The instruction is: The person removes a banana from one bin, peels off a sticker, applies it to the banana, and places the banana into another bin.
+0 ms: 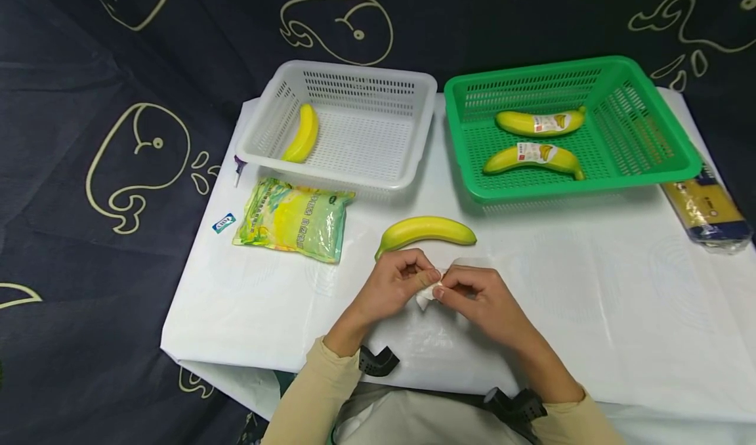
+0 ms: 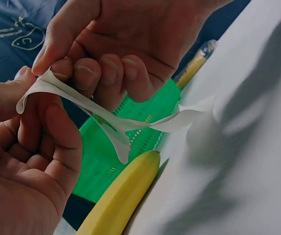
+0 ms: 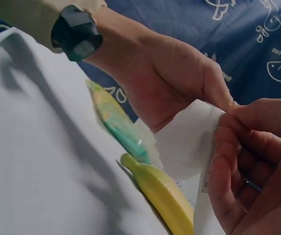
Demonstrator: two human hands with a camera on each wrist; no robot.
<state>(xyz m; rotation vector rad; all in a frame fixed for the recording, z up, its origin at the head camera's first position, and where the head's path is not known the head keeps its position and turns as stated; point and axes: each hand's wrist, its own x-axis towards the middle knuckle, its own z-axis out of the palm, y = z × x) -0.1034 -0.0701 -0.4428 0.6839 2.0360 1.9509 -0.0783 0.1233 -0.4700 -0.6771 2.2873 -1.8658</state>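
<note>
Both hands meet over the front of the table, at a white sticker label [image 1: 425, 295]. My left hand [image 1: 388, 286] pinches one edge of the label between thumb and fingertip. The right hand [image 1: 485, 298] pinches it close beside, thumb tips nearly together. In the left wrist view the label strip [image 2: 167, 122] splits into two tails that hang free. A bit of print shows along its edge in the right wrist view, where the strip [image 3: 184, 142] looks mostly blank white. Just beyond the hands lies a yellow-green banana [image 1: 428, 229], with no label showing on it.
A white basket [image 1: 407, 149] at the back holds one banana [image 1: 303, 134]. The green basket [image 1: 614, 130] beside it holds two labelled bananas [image 1: 540, 123]. A yellow-green packet [image 1: 295, 220] and a small blue wrapper [image 1: 224, 222] lie left; a gold-and-navy pack [image 1: 705, 210] lies right.
</note>
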